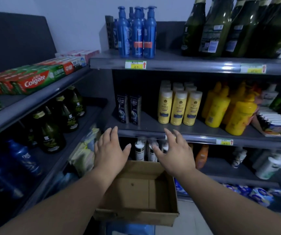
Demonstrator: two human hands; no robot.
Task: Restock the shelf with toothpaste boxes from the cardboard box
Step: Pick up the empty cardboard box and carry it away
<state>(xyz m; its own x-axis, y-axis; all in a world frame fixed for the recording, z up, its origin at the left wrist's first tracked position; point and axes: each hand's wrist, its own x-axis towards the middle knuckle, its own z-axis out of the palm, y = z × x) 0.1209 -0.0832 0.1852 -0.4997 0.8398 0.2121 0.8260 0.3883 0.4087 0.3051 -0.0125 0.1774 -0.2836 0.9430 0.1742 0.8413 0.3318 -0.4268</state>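
Note:
A brown cardboard box sits low in the middle, its inside bare as far as I can see. My left hand and my right hand hover above its far edge, fingers spread and holding nothing. Red and green Colgate toothpaste boxes lie in a row on the upper left shelf, with more red and pink boxes behind them.
Dark green bottles and blue bottles fill the lower left shelves. On the right unit stand blue pump bottles, black Clear bottles, yellow bottles and green bottles. Packets lean beside the box.

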